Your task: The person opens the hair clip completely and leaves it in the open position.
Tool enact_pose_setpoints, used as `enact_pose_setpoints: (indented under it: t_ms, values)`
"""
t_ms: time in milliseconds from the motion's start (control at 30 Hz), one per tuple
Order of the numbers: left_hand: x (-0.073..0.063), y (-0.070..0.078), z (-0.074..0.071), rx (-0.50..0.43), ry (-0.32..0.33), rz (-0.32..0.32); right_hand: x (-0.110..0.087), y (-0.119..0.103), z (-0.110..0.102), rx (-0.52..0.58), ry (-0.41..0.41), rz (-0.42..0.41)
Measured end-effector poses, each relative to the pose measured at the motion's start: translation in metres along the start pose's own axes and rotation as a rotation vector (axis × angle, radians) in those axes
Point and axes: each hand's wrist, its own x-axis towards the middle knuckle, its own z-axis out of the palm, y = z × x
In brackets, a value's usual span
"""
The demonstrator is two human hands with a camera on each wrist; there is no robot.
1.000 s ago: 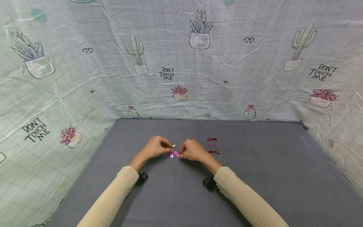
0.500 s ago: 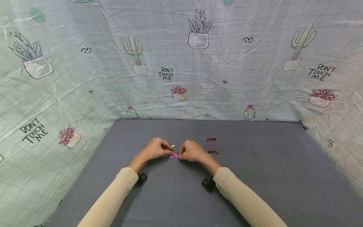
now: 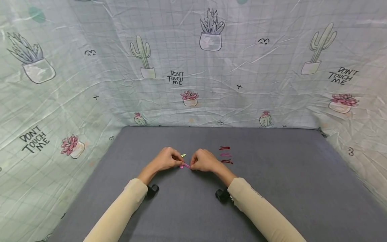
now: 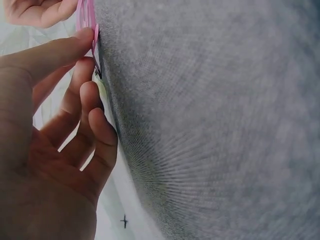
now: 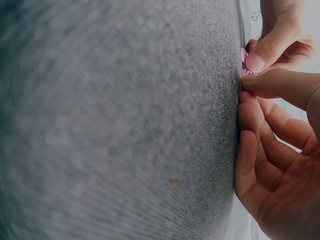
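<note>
My left hand (image 3: 166, 159) and right hand (image 3: 205, 160) meet low over the middle of the table. A pink snap hair clip (image 3: 186, 165) spans the small gap between them, its ends pinched by the thumb and fingers of each hand. Under my left fingertips, the rounded end of another pink hair clip (image 3: 181, 166) shows; whether those fingers hold it as well is unclear. The left wrist view shows the pinched pink clip (image 4: 86, 15) just above the cloth. A yellow-green hair clip (image 3: 183, 155) sticks out behind the left fingers, partly hidden by them.
Right of my right hand, three hair clips lie in a column: a dark red clip (image 3: 224, 148), a pink clip (image 3: 226, 155) and another dark red clip (image 3: 227, 161). Grey cloth covers the table (image 3: 272, 188). A printed curtain (image 3: 242, 67) closes off the back and sides.
A second ago the right hand's pink clip slanted up, apart from the left fingers. It has since swung flatter and its far end reaches the left fingertips. The hands have barely shifted.
</note>
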Motion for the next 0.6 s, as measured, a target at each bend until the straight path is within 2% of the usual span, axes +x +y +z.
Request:
enact_pose_setpoints:
  t_ms: [267, 600]
  values:
    - [-0.0006, -0.0031, 0.0015, -0.008, 0.020, 0.020, -0.0005, 0.0013, -0.0019, 0.000, 0.018, -0.004]
    - [-0.0047, -0.0036, 0.0034, -0.007, 0.026, 0.010, -0.0022, 0.0021, 0.0000, 0.014, 0.033, 0.000]
